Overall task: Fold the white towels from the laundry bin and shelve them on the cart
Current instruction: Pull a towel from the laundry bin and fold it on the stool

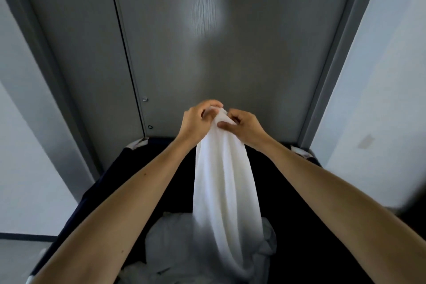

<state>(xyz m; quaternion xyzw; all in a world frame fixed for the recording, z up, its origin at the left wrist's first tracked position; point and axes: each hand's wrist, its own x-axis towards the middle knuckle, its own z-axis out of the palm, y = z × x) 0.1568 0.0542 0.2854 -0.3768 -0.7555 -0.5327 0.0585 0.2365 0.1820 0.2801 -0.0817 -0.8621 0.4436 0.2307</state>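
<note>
White towel (pixel 221 180) pinched at top by left hand (pixel 198 120), right hand (pixel 244 128), hanging over bin (pixel 110 182)

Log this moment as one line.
left hand pinches towel top | right hand pinches same | towel hangs into laundry bin | unfolded

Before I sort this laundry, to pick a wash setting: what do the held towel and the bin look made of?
The towel: soft matte white cloth, probably cotton; it hangs in loose folds. The bin: dark navy fabric, it seems; matte wall without shine.
</note>
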